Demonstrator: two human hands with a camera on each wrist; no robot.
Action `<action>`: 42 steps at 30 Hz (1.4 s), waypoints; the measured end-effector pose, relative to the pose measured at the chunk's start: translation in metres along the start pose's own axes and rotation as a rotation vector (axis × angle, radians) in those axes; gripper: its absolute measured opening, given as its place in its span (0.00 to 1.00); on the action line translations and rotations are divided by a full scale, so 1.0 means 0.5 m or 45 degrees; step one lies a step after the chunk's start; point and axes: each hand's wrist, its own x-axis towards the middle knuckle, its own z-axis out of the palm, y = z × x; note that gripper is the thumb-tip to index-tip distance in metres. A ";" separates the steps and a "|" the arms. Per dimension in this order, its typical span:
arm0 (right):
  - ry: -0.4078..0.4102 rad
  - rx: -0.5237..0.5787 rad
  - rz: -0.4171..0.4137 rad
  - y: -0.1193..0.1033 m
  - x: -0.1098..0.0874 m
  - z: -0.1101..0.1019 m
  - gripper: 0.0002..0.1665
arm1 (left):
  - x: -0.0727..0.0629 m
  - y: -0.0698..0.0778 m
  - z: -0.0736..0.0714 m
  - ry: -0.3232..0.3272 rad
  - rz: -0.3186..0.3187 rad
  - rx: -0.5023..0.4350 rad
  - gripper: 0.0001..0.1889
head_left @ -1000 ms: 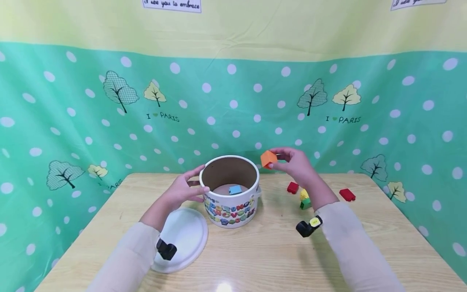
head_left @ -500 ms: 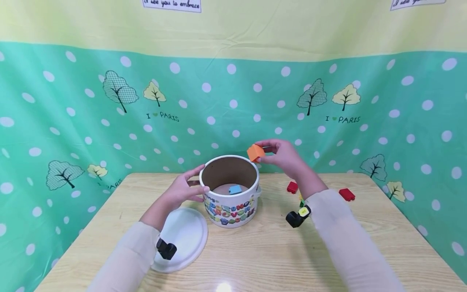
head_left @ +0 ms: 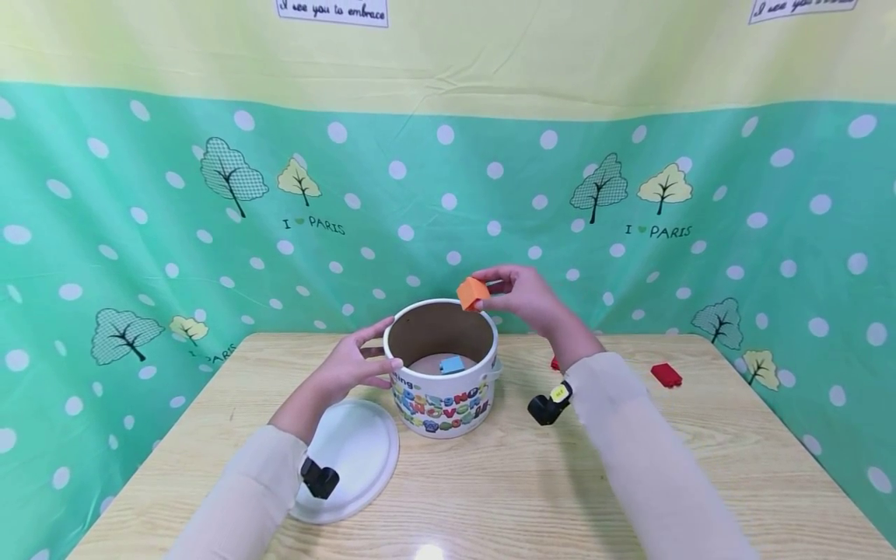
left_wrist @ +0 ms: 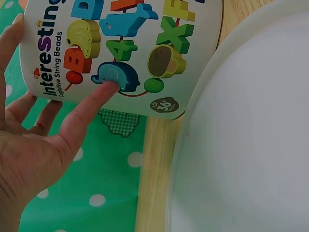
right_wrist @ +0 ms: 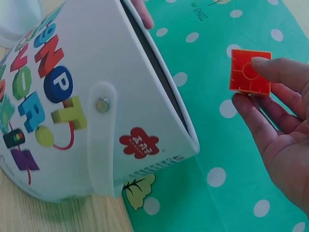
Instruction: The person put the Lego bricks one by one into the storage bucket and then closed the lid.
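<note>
Over the far right rim of a round white bucket [head_left: 442, 404], my right hand [head_left: 525, 299] pinches an orange building block [head_left: 472, 293] between thumb and fingers. The right wrist view shows the block's [right_wrist: 250, 72] hollow square underside, with the thumb on it. My left hand [head_left: 350, 362] rests against the bucket's left side, fingers spread and fairly straight. In the left wrist view its thumb [left_wrist: 94, 104] touches the bucket's printed wall [left_wrist: 140, 53]. A light blue block [head_left: 451, 364] lies on the bucket's floor.
A white round lid [head_left: 353, 459] lies flat on the wooden table [head_left: 490, 498], front left of the bucket. A red block [head_left: 666, 375] lies at the right; another red block [head_left: 554, 363] is mostly hidden behind the right wrist. A dotted green curtain [head_left: 448, 179] closes off the back.
My right hand has carried the orange block left, from beside the bucket to above its rim. Its forearm now covers the yellow and green blocks. The left hand stays put.
</note>
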 end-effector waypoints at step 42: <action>-0.028 0.177 0.049 0.064 0.035 0.067 0.28 | -0.002 -0.003 -0.002 -0.022 -0.012 -0.031 0.47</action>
